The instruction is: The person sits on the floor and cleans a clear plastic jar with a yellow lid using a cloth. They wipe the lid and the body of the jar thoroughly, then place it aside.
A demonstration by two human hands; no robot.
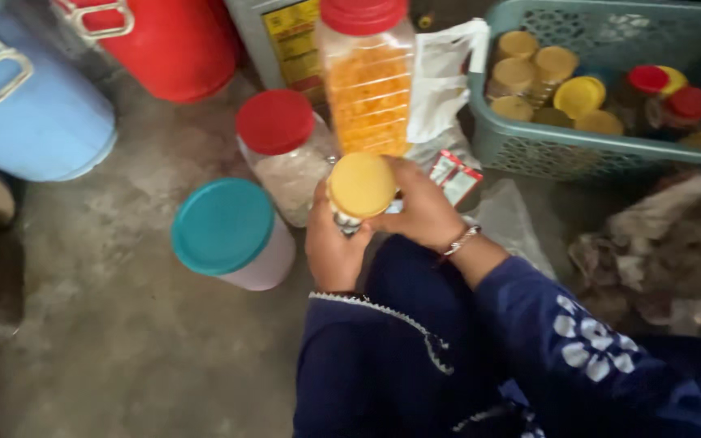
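Observation:
A small jar with a round yellow lid (360, 185) is held upright over the floor between both hands. My left hand (332, 247) wraps around the jar's body from below and the left. My right hand (419, 207) curls over the right side of the yellow lid, fingers on its rim; a thin bracelet sits on that wrist. Both arms wear dark blue sleeves with white trim. The jar's body is mostly hidden by my fingers.
On the concrete floor stand a white tub with a teal lid (225, 227), a red-lidded jar of white grains (281, 146) and a tall red-capped bottle of orange snacks (369, 81). A teal basket (529, 146) holds several lidded jars. Blue drum (26, 105) left, red drum (168, 45) behind, crumpled cloth (659, 243) right.

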